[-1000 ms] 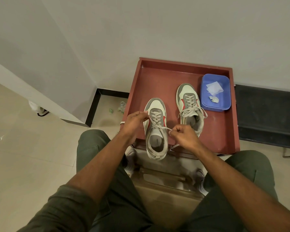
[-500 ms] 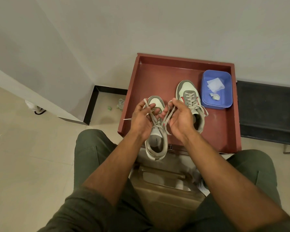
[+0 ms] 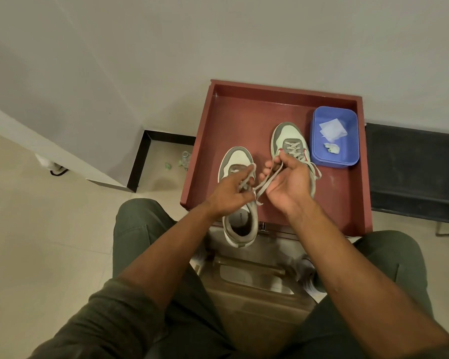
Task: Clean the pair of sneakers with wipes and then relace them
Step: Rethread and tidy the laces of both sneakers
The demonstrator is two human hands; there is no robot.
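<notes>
You can make out one bit of print: dark lettering on the pale insole [image 3: 240, 219] of the near sneaker [image 3: 237, 200], beginning with what looks like a "D". The rest is too small to read.

One view only — a wide-angle camera on the person's head, looking forward and steeply down over their own forearms and lap. It sits close above the work: the left hand [image 3: 230, 196] and right hand [image 3: 287, 183] fall near the centre, with the red tray [image 3: 244, 120] just beyond them. The lens bends straight edges — the wall fills the top, the tiled floor [image 3: 36, 255] spreads at left.
</notes>
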